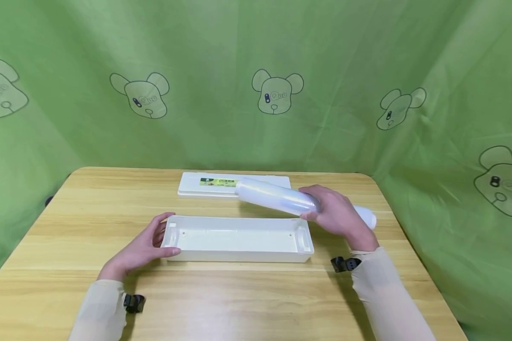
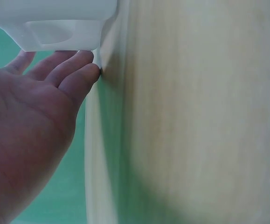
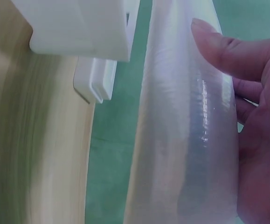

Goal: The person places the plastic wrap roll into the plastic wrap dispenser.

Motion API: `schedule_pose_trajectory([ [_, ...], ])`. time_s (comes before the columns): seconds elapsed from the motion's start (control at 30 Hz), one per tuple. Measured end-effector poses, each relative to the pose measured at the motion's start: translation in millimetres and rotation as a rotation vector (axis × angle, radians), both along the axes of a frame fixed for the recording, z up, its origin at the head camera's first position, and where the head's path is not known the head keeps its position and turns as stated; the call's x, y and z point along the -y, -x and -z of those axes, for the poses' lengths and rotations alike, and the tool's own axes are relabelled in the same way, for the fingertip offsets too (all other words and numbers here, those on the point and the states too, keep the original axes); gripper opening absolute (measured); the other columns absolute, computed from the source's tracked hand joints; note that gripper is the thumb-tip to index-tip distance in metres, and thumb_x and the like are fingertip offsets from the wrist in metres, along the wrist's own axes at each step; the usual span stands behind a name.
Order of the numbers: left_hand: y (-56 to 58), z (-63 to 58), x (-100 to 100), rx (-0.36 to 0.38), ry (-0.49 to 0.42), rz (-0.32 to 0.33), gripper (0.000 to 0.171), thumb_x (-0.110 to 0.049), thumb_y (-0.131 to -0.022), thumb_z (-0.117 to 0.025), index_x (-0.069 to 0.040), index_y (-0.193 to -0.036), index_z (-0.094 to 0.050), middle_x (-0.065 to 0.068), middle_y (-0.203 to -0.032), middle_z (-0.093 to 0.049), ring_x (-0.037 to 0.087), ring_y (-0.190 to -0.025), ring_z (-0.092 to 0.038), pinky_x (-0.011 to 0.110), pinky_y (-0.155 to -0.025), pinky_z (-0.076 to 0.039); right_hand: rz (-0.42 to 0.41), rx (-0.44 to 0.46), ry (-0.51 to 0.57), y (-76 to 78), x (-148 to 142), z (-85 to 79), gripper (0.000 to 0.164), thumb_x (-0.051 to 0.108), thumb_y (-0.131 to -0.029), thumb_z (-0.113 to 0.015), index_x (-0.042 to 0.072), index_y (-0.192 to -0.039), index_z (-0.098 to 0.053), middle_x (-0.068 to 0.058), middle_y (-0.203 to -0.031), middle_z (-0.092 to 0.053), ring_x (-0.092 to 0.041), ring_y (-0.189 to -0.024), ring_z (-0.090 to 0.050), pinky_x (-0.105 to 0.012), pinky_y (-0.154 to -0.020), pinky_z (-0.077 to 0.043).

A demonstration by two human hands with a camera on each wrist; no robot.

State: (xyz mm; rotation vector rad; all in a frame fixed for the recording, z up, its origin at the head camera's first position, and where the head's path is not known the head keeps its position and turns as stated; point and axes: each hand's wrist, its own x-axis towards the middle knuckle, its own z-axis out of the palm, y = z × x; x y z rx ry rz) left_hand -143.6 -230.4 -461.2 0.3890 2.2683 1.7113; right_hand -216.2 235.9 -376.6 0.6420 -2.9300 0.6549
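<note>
A roll of clear plastic wrap [image 1: 273,194] hangs tilted over the table, its left end higher. My right hand [image 1: 334,210] grips it right of its middle, and the right wrist view shows the thumb lying along the wrap [image 3: 172,126]. Below the roll is a long white plastic box [image 1: 239,256], open at the top with nothing inside. My left hand [image 1: 141,251] holds the box's left end, thumb at the front rim and fingers round the back corner. In the left wrist view, fingers touch the end wall of the box [image 2: 55,30].
Behind the box lies a long white lid [image 1: 189,183] with a green and yellow label, partly hidden by the roll. Everything stands on a wooden table [image 1: 222,303]. A green curtain [image 1: 205,137] with printed bear heads surrounds the table's back and sides.
</note>
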Motion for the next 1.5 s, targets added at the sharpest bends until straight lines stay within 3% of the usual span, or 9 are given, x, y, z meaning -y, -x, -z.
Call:
schedule_pose_trajectory([
  [0.77,0.4,-0.8,0,0.002,0.020,-0.007,0.098,-0.015,-0.083,-0.080,-0.007,-0.154,-0.014,0.029,-0.152,-0.029,0.045,-0.137,-0.032,0.053,-0.111,-0.028,-0.047,0.049,0.003,-0.9,18,-4.5,0.063,0.021,-0.078,-0.084,0.014,-0.135,-0.059,-0.005,-0.126,-0.063,-0.026,-0.104,-0.060,-0.050,-0.092,-0.047],
  [1.5,-0.5,1.3,-2,0.018,0.027,-0.018,0.097,-0.017,-0.083,-0.080,-0.009,-0.154,-0.014,0.028,-0.153,-0.029,0.044,-0.138,-0.031,0.053,-0.111,-0.027,-0.096,0.024,-0.011,-6.2,31,-8.8,0.062,0.024,-0.078,-0.084,0.012,-0.134,-0.059,-0.006,-0.128,-0.062,-0.026,-0.110,-0.058,-0.050,-0.094,-0.046],
])
